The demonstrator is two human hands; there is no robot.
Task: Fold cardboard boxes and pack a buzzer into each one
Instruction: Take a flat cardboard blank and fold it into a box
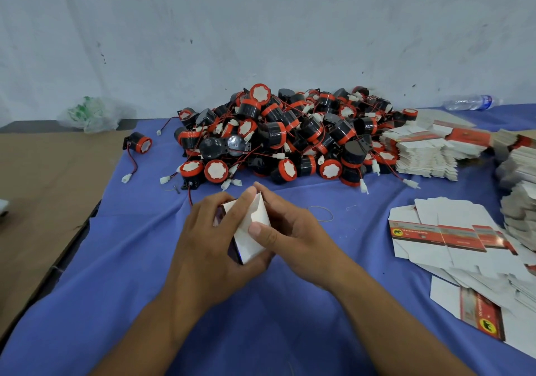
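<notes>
You are holding a small white cardboard box (249, 230) just in front of the buzzer pile (290, 138), on your side of it. Your left hand (214, 239) is gripping the box from the left and beneath, with its fingers curling round it. Your right hand (293, 228) is pinching it from the right, the thumb pressing on the white face and the fingers lying behind the raised flap. What is sitting inside the box I cannot tell, as your hands are covering the opening.

The pile is taking up the middle of the table: black buzzers with red bands, white faces and red wires tangling together. A lone buzzer (139, 142) is lying left of the pile, apart from it. Stacks of flat box blanks (423, 152) are touching the pile's right edge, and loose blanks (441, 230) are spreading out in front of and to the right of the pile. A rubber band (320, 212) is lying in front of the pile, just beside your right hand.

A blue cloth (145, 259) is covering the table beneath the pile, and a brown cardboard sheet (43, 187) is lying left of it. A crumpled plastic bag (90, 114) is sitting far left of the pile and a water bottle (470, 102) is lying to its far right, both against the white wall (261, 27) standing behind the pile.
</notes>
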